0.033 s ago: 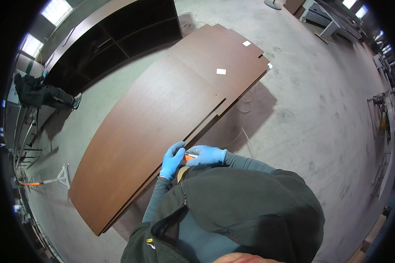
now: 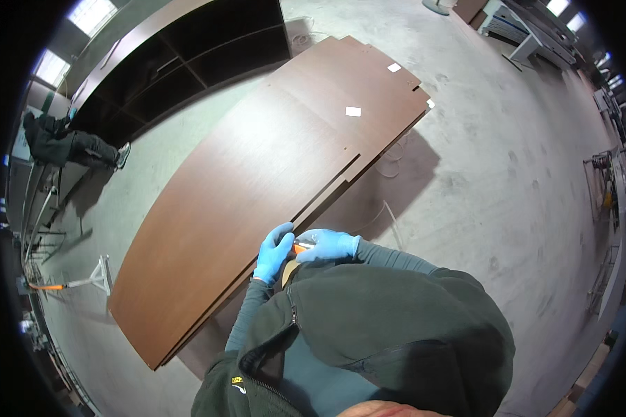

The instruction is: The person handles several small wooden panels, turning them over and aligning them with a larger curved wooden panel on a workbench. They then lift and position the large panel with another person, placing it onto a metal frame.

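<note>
A stack of large brown wooden panels (image 2: 236,181) runs diagonally in front of me, its long edge close to my body. My left hand (image 2: 272,254), in a blue glove, is at that near edge, its fingers bent and closed; what they grip is hidden. Just to its right, my right hand (image 2: 329,246), also blue-gloved, is closed around a small orange tool (image 2: 298,248) with a dark and silvery part. The tool lies between both hands; its exact kind is too small to make out.
Behind the panels stands a long dark cabinet (image 2: 181,55) with open compartments. A person (image 2: 69,146) in dark clothes is beside its left end. A metal stand (image 2: 101,276) with an orange-handled bar sits at left. Pale cord (image 2: 391,217) lies on the floor to the right.
The view has shifted very slightly. Both hands and the orange tool keep the same place at the panel edge.
</note>
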`<state>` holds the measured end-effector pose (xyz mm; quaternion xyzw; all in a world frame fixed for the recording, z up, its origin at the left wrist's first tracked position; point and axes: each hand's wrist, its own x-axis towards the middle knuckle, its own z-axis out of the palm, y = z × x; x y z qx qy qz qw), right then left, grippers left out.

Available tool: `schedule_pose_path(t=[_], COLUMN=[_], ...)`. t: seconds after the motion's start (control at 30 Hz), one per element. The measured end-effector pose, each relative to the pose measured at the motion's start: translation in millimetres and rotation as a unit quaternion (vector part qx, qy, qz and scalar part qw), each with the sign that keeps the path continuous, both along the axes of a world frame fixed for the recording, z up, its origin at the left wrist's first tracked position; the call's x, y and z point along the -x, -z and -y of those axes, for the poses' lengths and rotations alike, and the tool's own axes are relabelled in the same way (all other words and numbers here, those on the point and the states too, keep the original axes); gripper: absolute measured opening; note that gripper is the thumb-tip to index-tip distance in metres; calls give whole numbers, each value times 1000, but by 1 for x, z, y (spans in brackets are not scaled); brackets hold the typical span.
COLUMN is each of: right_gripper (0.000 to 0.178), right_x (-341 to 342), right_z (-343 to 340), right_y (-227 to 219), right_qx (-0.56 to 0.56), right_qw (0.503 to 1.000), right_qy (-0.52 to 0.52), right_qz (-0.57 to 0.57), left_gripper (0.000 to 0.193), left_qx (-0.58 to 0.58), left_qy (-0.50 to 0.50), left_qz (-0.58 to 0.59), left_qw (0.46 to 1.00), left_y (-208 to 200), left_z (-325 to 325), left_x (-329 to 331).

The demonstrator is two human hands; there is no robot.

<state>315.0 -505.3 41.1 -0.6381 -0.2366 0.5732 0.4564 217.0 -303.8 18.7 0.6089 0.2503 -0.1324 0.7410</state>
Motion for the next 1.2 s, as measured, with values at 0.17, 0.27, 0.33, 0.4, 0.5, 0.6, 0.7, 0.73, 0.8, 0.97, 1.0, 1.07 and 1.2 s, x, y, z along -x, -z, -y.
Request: schedule_pose_path(t=[0.17, 0.27, 0.33, 0.4, 0.5, 0.6, 0.7, 0.73, 0.8, 0.97, 1.0, 1.07, 1.2], right_gripper=[76, 81, 79, 72, 71, 71, 69, 68, 67, 66, 67, 71, 74], right_x=[1, -3, -11, -15, -23, -28, -31, -31, -32, -43, -49, -53, -63], right_z=[-19, -34, -40, -55, -80, -101, -118, -121, -120, -113, -113, -112, -134], right_y=[-2, -11, -21, -29, -38, -40, -33, -31, -27, -14, -11, -6, 2], right_qx=[34, 42, 28, 51, 63, 76, 68, 98, 103, 102, 111, 84, 75], right_qw=[998, 992, 993, 985, 983, 977, 972, 970, 969, 970, 976, 982, 985], right_qy=[15, 41, 66, 95, 75, 47, 36, 27, 50, 97, 72, 72, -37], right_qz=[46, 111, 98, 135, 153, 194, 222, 221, 219, 196, 174, 156, 151], left_gripper=[48, 49, 35, 32, 46, 44, 45, 46, 46, 45, 44, 44, 45], left_qx=[-76, -71, 141, 299, 328, 326, 332, 338, 347, 310, 286, 290, 176], left_qy=[9, -91, -119, -133, -70, -74, -101, -112, -108, -100, -86, -95, -177], left_qz=[30, 10, -25, -37, -21, -16, -57, -63, -72, -74, -101, -55, -41], left_qw=[997, 993, 982, 944, 942, 942, 936, 932, 929, 942, 949, 951, 968], left_y=[18, 28, 29, 30, 33, 39, 46, 47, 48, 36, 33, 28, 26], left_z=[-22, -29, -40, -42, -52, -72, -86, -88, -88, -80, -78, -73, -67], left_x=[3, -4, -14, -23, -35, -45, -48, -49, -54, -68, -72, -71, -54])
